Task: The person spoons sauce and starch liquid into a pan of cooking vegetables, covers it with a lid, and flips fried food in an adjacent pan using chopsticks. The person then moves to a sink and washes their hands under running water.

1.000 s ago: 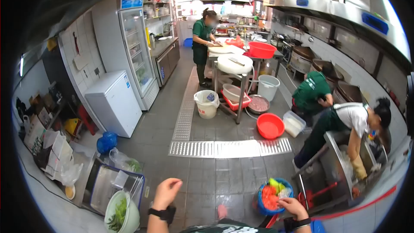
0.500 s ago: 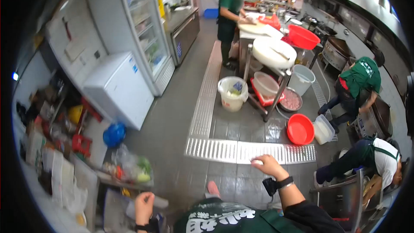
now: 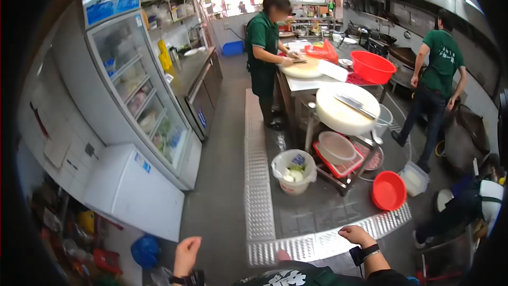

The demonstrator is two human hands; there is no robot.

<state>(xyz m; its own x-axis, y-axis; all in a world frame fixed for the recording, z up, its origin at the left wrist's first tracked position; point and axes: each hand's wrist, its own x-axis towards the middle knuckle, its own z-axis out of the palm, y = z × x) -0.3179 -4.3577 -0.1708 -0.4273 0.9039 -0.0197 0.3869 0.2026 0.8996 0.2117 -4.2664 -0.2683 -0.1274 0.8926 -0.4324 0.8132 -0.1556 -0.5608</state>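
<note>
My left hand [image 3: 188, 256] is at the bottom of the view, its fingers curled in with nothing visible in them. To the right, my right hand [image 3: 360, 237] hangs over the metal drain grate, fingers bent together and no held object visible. A dark band with a small device [image 3: 365, 252] is on my right wrist. Both hands are in the air, apart from any object. Nearest to my right hand is a red basin [image 3: 389, 190] on the floor. A blue plastic bag [image 3: 145, 251] lies left of my left hand.
Ahead stands a worktable with a round cutting board [image 3: 347, 107] and cleaver [image 3: 355, 105]. A lined bucket [image 3: 293, 172] stands before it. A white chest freezer [image 3: 135, 193] and glass-door fridge [image 3: 145, 90] line the left. Co-workers stand at the table [image 3: 263, 42] and right [image 3: 442, 63]; another bends low [image 3: 471, 206].
My view has moved forward and tilted up, bringing the table and fridge closer. The right-hand co-worker in green has straightened from bending. My hands stay raised in front of me.
</note>
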